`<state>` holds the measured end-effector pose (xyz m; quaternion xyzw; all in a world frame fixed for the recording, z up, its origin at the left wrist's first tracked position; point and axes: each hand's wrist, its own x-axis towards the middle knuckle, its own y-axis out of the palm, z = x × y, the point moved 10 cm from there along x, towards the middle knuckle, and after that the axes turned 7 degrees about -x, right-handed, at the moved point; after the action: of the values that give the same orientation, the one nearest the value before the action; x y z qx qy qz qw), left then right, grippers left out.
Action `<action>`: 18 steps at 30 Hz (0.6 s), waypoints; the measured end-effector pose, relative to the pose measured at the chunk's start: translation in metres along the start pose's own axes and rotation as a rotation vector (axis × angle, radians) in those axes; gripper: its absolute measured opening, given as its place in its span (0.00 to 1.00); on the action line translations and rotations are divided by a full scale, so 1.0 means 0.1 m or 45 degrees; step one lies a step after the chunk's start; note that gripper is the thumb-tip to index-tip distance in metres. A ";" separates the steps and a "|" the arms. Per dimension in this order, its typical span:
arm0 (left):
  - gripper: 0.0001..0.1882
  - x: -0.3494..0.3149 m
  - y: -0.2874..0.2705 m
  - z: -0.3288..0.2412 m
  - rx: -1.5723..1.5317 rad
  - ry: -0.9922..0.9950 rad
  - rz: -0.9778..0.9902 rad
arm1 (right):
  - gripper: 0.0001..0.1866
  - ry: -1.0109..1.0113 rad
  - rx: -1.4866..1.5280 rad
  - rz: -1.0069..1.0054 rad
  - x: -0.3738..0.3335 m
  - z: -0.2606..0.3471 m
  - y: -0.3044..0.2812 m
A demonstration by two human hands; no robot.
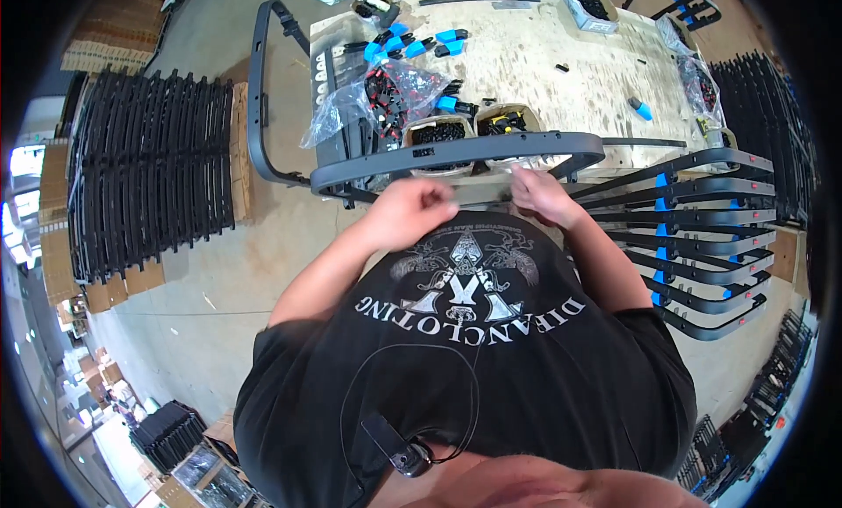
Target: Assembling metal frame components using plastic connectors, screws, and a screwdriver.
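A long curved dark grey plastic bar (456,153) lies across the near edge of the wooden workbench (561,96), right in front of my chest. My left hand (410,208) is curled into a loose fist just below the bar's middle; whether it pinches a small part is hidden. My right hand (539,195) is at the bar's underside, a little right of centre, fingers bent and touching it. Two round tubs of small black parts (438,133) stand just behind the bar.
A clear bag of red and black pieces (386,92) and blue clips (399,42) lie on the bench. A rack of finished bars with blue clips (693,236) stands on my right. Stacked black frames (145,170) sit on cardboard to my left.
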<state>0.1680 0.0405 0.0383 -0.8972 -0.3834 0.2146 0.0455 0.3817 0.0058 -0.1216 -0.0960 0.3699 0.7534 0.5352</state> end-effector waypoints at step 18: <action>0.23 2.17 -1.91 1.39 1.289 -0.417 0.026 | 0.06 0.182 0.134 -0.380 -1.11 -0.70 -1.07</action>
<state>0.1145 0.3165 -0.1165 -0.7214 -0.2252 0.5104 0.4102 0.5033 -0.1052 -0.1597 -0.1748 0.4276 0.6363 0.6178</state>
